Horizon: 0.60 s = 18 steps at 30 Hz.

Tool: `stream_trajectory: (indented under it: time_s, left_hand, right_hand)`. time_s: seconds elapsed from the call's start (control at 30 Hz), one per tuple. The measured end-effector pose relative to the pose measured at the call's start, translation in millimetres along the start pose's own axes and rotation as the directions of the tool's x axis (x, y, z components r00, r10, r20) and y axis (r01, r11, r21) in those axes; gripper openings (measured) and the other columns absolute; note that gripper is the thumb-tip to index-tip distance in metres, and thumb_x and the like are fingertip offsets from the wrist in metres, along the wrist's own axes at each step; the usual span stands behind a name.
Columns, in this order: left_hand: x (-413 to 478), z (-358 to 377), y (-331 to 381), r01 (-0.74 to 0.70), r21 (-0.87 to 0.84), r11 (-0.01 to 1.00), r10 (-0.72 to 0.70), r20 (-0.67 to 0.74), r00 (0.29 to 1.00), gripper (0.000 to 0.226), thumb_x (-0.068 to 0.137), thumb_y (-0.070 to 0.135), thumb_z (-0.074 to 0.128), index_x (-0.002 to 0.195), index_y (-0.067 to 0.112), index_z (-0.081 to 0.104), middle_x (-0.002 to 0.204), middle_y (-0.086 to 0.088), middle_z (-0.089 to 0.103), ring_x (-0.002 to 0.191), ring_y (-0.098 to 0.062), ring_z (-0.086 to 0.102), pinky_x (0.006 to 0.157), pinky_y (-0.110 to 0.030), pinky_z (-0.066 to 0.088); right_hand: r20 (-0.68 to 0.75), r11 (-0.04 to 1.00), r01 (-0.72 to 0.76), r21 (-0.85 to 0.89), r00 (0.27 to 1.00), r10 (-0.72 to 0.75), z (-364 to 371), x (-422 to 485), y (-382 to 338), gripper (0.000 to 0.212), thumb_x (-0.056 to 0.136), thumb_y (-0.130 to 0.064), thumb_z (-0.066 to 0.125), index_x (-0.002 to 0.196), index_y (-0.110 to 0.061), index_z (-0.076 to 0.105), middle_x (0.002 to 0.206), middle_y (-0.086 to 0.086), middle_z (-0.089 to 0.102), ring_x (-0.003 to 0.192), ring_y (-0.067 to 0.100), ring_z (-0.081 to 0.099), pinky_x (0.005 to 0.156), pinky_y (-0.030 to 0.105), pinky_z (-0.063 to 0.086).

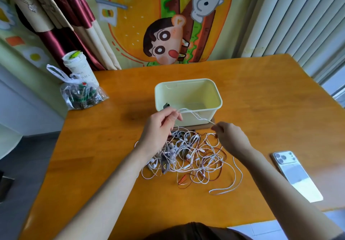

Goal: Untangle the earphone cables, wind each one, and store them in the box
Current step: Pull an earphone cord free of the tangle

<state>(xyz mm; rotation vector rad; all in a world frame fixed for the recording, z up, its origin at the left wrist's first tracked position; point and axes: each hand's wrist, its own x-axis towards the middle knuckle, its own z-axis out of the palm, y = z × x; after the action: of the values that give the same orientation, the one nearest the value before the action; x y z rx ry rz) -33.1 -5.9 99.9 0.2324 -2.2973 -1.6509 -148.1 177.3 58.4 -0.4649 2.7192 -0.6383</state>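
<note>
A: Containers?
B: Box (188,98), pale and lidless, just beyond the bench (112,165) middle. One small dark item at its near-left inner corner, kind unclear. Plastic bag (82,96) at the far-left corner holds dark contents, with a cup (78,66) behind it.
A: Task items, hands?
B: Earphone cables (192,157) lie tangled between box and near edge. Left hand (160,127) and right hand (231,137) each pinch one white strand (194,115), raised before the box.
A: Surroundings?
B: Phone (296,174) by the right edge. Curtain (61,16) and blinds (298,16) behind. Bare wood right of the box.
</note>
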Motion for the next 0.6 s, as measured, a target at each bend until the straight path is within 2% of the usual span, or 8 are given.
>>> stream_trajectory:
  time_s: [0.07,0.13,0.17,0.23,0.3,0.37,0.47,0.6]
  left_hand:
    - [2,1,1,0.03,0.045,0.999,-0.033,0.073,0.997,0.022,0.093,0.036,0.045,0.081,0.027,0.062,0.058,0.0,0.042,0.055,-0.011,0.04,0.055,-0.026,0.038]
    - [0,5,-6,0.066,0.15,0.987,-0.09,0.16,0.983,0.022,0.097,0.028,0.048,0.082,0.028,0.064,0.057,0.005,0.043,0.052,-0.006,0.038,0.054,-0.026,0.034]
    - [-2,7,-10,0.069,0.189,0.979,-0.106,0.194,0.975,0.022,0.098,0.025,0.048,0.082,0.026,0.064,0.056,0.009,0.044,0.05,-0.003,0.036,0.052,-0.023,0.031]
    - [-6,12,-14,0.08,0.199,0.977,-0.125,0.227,0.966,0.022,0.098,0.019,0.048,0.084,0.024,0.064,0.052,0.015,0.049,0.049,0.001,0.04,0.052,-0.017,0.029]
    - [-9,14,-16,0.113,0.151,0.982,-0.149,0.249,0.957,0.027,0.099,0.014,0.047,0.08,0.026,0.06,0.053,0.021,0.053,0.053,0.004,0.044,0.054,-0.012,0.032]
    - [-10,13,-21,0.149,0.119,0.982,-0.177,0.269,0.947,0.028,0.1,0.016,0.045,0.075,0.025,0.054,0.057,0.014,0.049,0.056,0.001,0.041,0.057,-0.014,0.033]
    - [-12,7,-41,0.277,0.046,0.96,-0.279,0.268,0.922,0.01,0.099,0.022,0.047,0.09,0.019,0.049,0.068,0.005,0.05,0.063,-0.005,0.047,0.063,-0.018,0.04]
    - [-25,7,-72,0.343,0.199,0.918,-0.391,0.308,0.867,0.014,0.1,0.026,0.045,0.088,0.023,0.053,0.068,0.007,0.05,0.058,-0.002,0.046,0.059,-0.017,0.037]
  right_hand:
    - [-0.018,0.977,0.191,0.1,0.982,-0.19,2,-7,-8,0.045,0.089,-0.016,0.061,0.131,-0.014,0.046,0.125,0.007,0.057,0.107,0.023,0.056,0.091,0.033,0.045]
    - [-0.025,0.882,0.404,0.241,0.912,-0.41,1,-18,-21,0.069,0.083,-0.014,0.069,0.141,-0.014,0.032,0.137,0.001,0.044,0.122,0.013,0.045,0.103,0.024,0.035]
    - [-0.022,0.828,0.476,0.297,0.87,-0.493,1,-23,-29,0.07,0.083,-0.016,0.069,0.142,-0.015,0.032,0.137,-0.003,0.044,0.123,0.008,0.042,0.103,0.019,0.032]
    - [0.003,0.768,0.535,0.351,0.82,-0.573,6,-28,-41,0.055,0.087,-0.018,0.066,0.136,-0.017,0.042,0.125,-0.006,0.055,0.114,0.003,0.051,0.096,0.015,0.039]
    - [0.045,0.78,0.51,0.363,0.827,-0.561,8,-27,-47,0.032,0.09,-0.016,0.062,0.121,-0.015,0.055,0.102,-0.006,0.065,0.088,0.001,0.061,0.079,0.018,0.048]
    - [0.086,0.801,0.482,0.355,0.837,-0.541,7,-25,-47,0.012,0.091,-0.015,0.06,0.102,-0.013,0.065,0.077,-0.01,0.063,0.063,-0.001,0.058,0.06,0.014,0.045]
    - [0.011,0.82,0.497,0.284,0.853,-0.521,3,-22,-42,0.015,0.09,-0.014,0.06,0.079,-0.013,0.069,0.061,-0.012,0.059,0.06,-0.005,0.054,0.056,0.009,0.036]
    - [-0.133,0.845,0.451,0.287,0.893,-0.431,-5,-23,-40,0.018,0.094,-0.009,0.055,0.085,-0.008,0.07,0.063,-0.009,0.061,0.056,-0.01,0.053,0.053,0.005,0.035]
